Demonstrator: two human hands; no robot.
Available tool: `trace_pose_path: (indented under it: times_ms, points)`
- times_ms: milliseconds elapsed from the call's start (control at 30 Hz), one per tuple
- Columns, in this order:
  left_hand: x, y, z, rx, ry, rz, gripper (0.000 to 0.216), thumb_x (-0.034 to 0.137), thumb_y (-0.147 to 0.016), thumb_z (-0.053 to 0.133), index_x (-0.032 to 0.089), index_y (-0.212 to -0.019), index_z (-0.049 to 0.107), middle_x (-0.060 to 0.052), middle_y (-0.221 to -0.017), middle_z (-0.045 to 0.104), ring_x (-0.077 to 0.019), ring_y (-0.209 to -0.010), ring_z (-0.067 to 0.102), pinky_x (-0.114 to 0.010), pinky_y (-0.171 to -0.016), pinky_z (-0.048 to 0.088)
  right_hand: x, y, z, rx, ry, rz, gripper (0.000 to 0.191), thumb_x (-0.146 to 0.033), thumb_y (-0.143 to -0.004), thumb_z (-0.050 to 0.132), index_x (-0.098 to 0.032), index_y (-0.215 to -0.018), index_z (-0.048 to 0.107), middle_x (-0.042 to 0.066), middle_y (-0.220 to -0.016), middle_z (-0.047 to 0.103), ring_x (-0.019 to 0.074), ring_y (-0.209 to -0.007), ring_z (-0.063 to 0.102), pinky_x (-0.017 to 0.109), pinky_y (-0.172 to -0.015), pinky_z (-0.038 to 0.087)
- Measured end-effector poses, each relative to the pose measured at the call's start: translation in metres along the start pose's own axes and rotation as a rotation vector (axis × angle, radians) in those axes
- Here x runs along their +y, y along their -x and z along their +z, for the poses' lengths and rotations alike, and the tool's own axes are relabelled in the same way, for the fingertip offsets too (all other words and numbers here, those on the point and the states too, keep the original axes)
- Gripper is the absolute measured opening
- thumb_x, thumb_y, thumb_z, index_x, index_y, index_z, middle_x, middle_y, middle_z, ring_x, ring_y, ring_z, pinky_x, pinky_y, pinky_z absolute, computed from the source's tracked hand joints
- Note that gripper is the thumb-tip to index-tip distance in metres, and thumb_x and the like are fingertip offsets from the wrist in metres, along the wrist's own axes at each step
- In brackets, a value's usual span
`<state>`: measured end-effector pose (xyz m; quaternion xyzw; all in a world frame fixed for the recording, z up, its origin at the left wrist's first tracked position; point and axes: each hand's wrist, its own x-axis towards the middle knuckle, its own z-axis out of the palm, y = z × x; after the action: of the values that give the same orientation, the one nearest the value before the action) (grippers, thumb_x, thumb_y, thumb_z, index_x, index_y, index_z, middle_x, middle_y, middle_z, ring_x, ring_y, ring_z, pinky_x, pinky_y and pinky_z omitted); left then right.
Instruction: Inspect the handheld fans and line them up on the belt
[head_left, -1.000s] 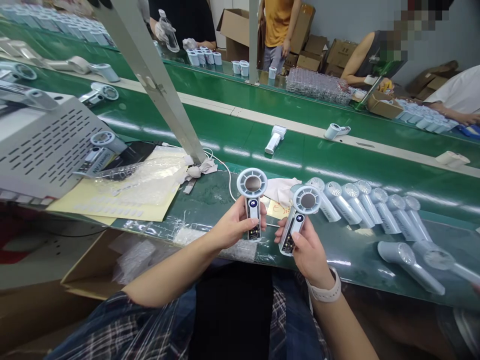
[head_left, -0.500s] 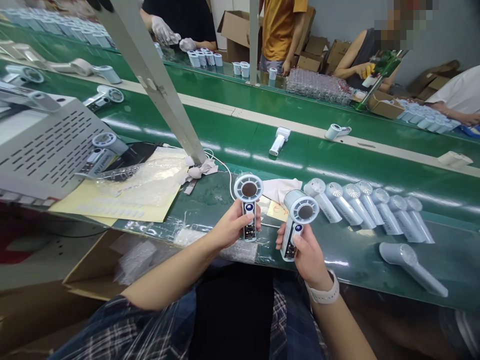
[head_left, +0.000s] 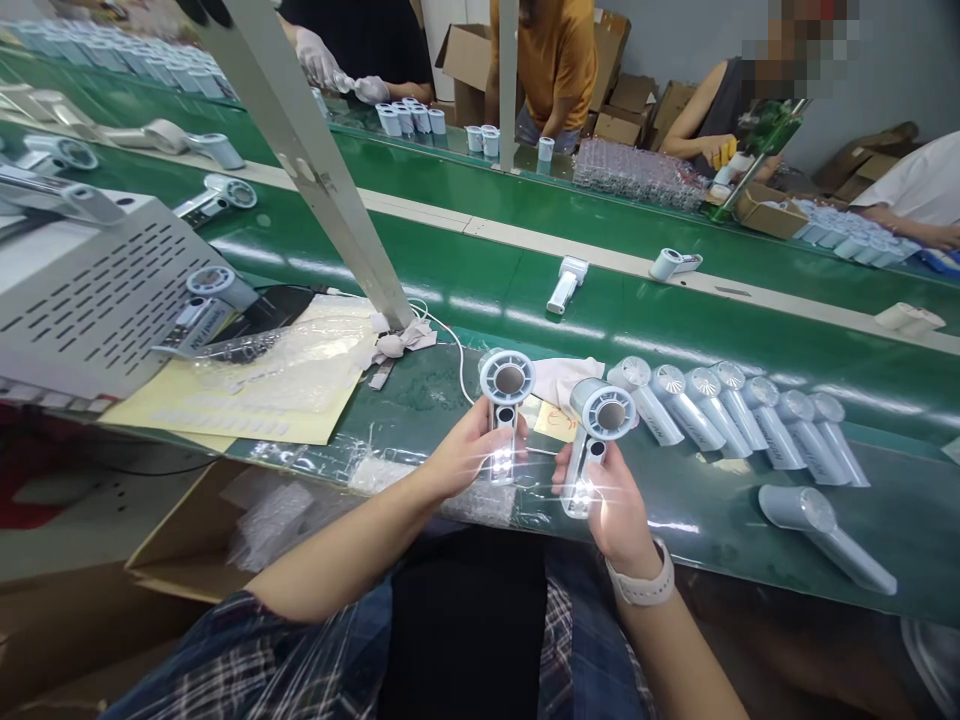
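Observation:
My left hand (head_left: 480, 445) is closed around the handle of a light-blue handheld fan (head_left: 508, 377), whose round vaned head points up. My right hand (head_left: 619, 505) grips a second handheld fan (head_left: 604, 412) to the right of it, also head up. Each has a small round dark display below the head. Bright glare lies across both lower handles, with the thumbs beside it. A row of several more handheld fans (head_left: 705, 410) lies to the right of my hands. One separate handheld fan (head_left: 825, 540) rests nearer the bench's front edge.
A grey post (head_left: 315, 170) rises left of my hands, beside a vented metal box (head_left: 97, 290) and yellow sheets (head_left: 315, 425). Beyond runs a green conveyor (head_left: 465, 270) carrying a fan (head_left: 567, 285). Co-workers stand across it. An open carton (head_left: 172, 520) sits below the bench.
The displays on both held fans showed a lit "20" and are now dark. Glare has appeared on their handles. Fans on the conveyor have shifted slightly right. The co-worker in orange has bent forward.

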<state>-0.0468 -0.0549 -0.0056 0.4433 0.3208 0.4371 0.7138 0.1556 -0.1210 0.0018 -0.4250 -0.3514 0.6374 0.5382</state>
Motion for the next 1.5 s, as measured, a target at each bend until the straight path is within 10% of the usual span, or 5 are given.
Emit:
trace_pose_path:
  times_ms: [300, 633, 867, 1067, 1500]
  points:
    - [0.027, -0.023, 0.009, -0.017, -0.344, 0.007, 0.036, 0.037, -0.082, 0.074, 0.015, -0.107, 0.060, -0.010, -0.097, 0.072, -0.0225, -0.083, 0.070, -0.036, -0.078, 0.054, 0.001, -0.016, -0.031, 0.121, -0.049, -0.110, 0.028, -0.041, -0.084, 0.073, -0.025, -0.103, 0.060, 0.003, -0.089, 0.068, 0.0175, -0.069, 0.063, 0.033, -0.062, 0.056]
    - [0.037, -0.235, 0.033, 0.218, -1.063, -0.033, 0.053, 0.054, -0.088, 0.052, 0.008, -0.108, 0.069, -0.020, -0.116, 0.069, -0.0334, -0.110, 0.064, -0.038, -0.088, 0.049, 0.022, -0.029, -0.039, 0.203, -0.242, -0.098, 0.039, -0.043, -0.071, 0.083, -0.021, -0.095, 0.061, 0.000, -0.077, 0.070, 0.0116, -0.054, 0.062, 0.023, -0.049, 0.053]
    - [0.010, -0.280, 0.048, 0.186, -1.278, -0.100, 0.048, 0.052, -0.072, 0.068, 0.014, -0.101, 0.073, -0.018, -0.123, 0.064, -0.0392, -0.125, 0.055, -0.041, -0.103, 0.043, 0.031, -0.032, -0.042, 0.180, -0.202, -0.103, 0.046, -0.052, -0.075, 0.080, -0.020, -0.101, 0.059, -0.001, -0.077, 0.070, 0.0099, -0.055, 0.063, 0.020, -0.049, 0.053]
    - [0.027, -0.236, 0.036, 0.145, -1.273, -0.113, 0.045, 0.052, -0.071, 0.067, 0.013, -0.094, 0.073, -0.017, -0.104, 0.071, -0.0366, -0.107, 0.064, -0.038, -0.089, 0.049, 0.029, -0.030, -0.040, 0.205, -0.176, -0.113, 0.050, -0.054, -0.073, 0.082, -0.020, -0.100, 0.058, -0.002, -0.075, 0.070, 0.0095, -0.054, 0.062, 0.020, -0.048, 0.054]
    - [0.040, 0.001, -0.012, 0.331, -0.827, 0.025, 0.071, 0.063, -0.074, 0.066, 0.018, -0.129, 0.058, -0.015, -0.137, 0.063, -0.0374, -0.129, 0.054, -0.048, -0.107, 0.043, -0.006, -0.019, -0.016, 0.000, -0.361, -0.037, 0.047, -0.065, -0.083, 0.067, -0.018, -0.088, 0.071, 0.005, -0.079, 0.073, 0.0163, -0.061, 0.065, 0.027, -0.053, 0.054]
